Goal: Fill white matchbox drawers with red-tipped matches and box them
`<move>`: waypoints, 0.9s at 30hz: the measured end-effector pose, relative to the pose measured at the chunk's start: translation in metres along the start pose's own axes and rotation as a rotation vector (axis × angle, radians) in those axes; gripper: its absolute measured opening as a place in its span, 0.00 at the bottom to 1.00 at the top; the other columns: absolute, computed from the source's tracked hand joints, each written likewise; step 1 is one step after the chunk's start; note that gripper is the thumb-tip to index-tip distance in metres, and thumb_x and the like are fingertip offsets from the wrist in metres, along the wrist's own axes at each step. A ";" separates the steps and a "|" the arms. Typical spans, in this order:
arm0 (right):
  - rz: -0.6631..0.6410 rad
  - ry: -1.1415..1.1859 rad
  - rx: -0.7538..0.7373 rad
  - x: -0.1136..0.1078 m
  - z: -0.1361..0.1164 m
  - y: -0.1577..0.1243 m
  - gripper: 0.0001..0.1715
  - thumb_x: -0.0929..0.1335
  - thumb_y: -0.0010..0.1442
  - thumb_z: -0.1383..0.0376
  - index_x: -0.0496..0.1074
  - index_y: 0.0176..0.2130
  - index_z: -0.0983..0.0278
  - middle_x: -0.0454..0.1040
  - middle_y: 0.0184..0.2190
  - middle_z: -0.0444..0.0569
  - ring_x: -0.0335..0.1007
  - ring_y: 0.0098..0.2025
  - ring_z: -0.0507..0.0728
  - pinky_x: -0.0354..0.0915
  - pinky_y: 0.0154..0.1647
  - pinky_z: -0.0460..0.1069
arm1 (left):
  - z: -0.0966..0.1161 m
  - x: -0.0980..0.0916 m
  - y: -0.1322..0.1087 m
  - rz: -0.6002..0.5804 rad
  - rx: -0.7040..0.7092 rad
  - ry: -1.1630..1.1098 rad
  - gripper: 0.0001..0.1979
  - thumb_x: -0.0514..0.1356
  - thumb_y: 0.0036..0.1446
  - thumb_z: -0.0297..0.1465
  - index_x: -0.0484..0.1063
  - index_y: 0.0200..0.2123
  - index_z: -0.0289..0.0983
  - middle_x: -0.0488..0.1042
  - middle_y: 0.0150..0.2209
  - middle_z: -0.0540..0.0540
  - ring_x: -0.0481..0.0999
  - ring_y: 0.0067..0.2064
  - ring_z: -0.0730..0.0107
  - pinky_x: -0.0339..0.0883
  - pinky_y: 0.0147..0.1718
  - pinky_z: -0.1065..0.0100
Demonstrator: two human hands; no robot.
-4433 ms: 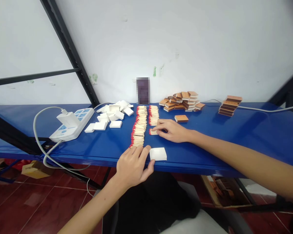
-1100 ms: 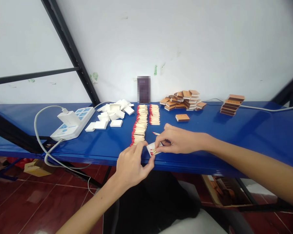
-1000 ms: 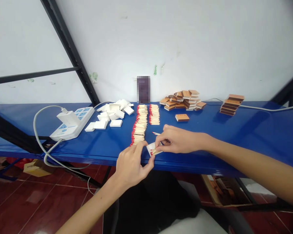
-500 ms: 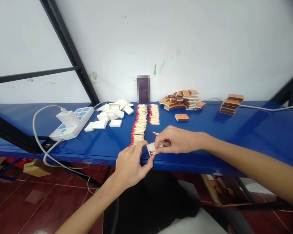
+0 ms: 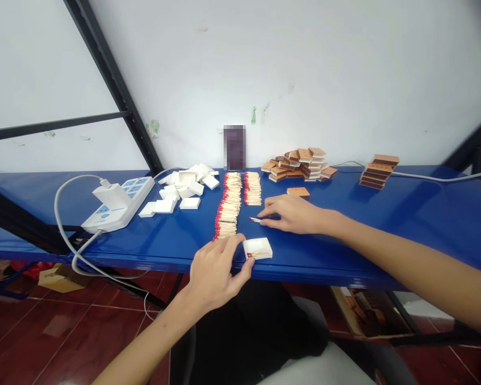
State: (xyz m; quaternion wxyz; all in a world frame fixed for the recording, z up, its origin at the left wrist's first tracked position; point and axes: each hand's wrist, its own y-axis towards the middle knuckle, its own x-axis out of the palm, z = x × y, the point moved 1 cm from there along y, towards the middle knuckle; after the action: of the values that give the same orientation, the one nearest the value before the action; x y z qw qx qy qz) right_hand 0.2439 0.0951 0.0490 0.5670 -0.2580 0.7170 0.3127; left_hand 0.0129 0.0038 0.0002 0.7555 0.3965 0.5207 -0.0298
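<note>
My left hand [image 5: 214,272] grips the left end of a small white matchbox tray [image 5: 266,247] between thumb and forefinger at the desk's front edge. A few red-tipped matches lie inside the tray. My right hand [image 5: 291,213] is just behind and right of it, with thumb and forefinger pinched at the wooden ends of loose matches [image 5: 254,219] on the desk. Behind my left hand a long row of matches [image 5: 229,206] runs toward the wall, and a shorter row of matches [image 5: 253,188] lies beside it.
Empty white trays [image 5: 184,184] are heaped at the left, near a power strip [image 5: 120,206] with a cable. Brown matchbox sleeves [image 5: 300,163] form a pile at the back, with one separate sleeve [image 5: 298,192] in front. A leaning stack of matchboxes [image 5: 379,172] stands farther right.
My right hand has left the tray and moved back to the loose matches on the desk. The tray's inside shows more now. My left hand keeps its hold on the tray.
</note>
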 end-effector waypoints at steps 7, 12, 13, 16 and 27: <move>-0.073 0.095 0.012 -0.002 -0.003 0.001 0.06 0.67 0.61 0.67 0.75 0.36 0.64 0.75 0.36 0.49 0.69 0.36 0.55 0.57 0.34 0.47 | 0.001 0.000 0.000 -0.008 0.022 0.008 0.13 0.54 0.65 0.40 0.67 0.47 0.39 0.78 0.39 0.47 0.78 0.38 0.60 0.68 0.37 0.62; -0.162 0.124 0.003 -0.009 -0.007 -0.002 0.03 0.66 0.60 0.68 0.70 0.33 0.64 0.73 0.34 0.47 0.65 0.34 0.53 0.55 0.33 0.47 | 0.000 0.002 0.000 0.013 0.020 0.019 0.13 0.56 0.63 0.40 0.65 0.47 0.39 0.78 0.38 0.47 0.78 0.37 0.60 0.68 0.37 0.63; -0.154 0.145 -0.006 -0.011 -0.009 -0.003 0.03 0.66 0.60 0.68 0.70 0.33 0.64 0.72 0.33 0.47 0.64 0.34 0.53 0.55 0.33 0.46 | 0.000 0.002 0.000 0.014 0.012 0.021 0.13 0.56 0.63 0.40 0.65 0.47 0.39 0.78 0.37 0.47 0.78 0.36 0.61 0.68 0.36 0.63; -0.108 0.245 -0.047 -0.013 -0.021 -0.004 0.02 0.67 0.59 0.67 0.70 0.35 0.64 0.72 0.33 0.45 0.64 0.32 0.51 0.56 0.32 0.46 | -0.001 0.002 0.000 -0.007 -0.022 0.023 0.14 0.57 0.62 0.40 0.63 0.47 0.39 0.75 0.32 0.49 0.77 0.33 0.62 0.66 0.33 0.65; -0.047 0.101 -0.235 -0.010 -0.047 -0.010 0.07 0.67 0.61 0.66 0.76 0.36 0.64 0.71 0.31 0.45 0.64 0.29 0.50 0.55 0.30 0.47 | -0.001 0.002 -0.001 -0.007 -0.030 0.014 0.14 0.54 0.64 0.40 0.61 0.49 0.40 0.71 0.27 0.52 0.75 0.28 0.65 0.64 0.30 0.67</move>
State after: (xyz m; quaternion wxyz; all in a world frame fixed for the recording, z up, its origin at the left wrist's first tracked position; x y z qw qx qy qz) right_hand 0.2226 0.0538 0.0644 0.5032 -0.3546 0.6969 0.3679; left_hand 0.0125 0.0047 -0.0015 0.7576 0.3836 0.5277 -0.0222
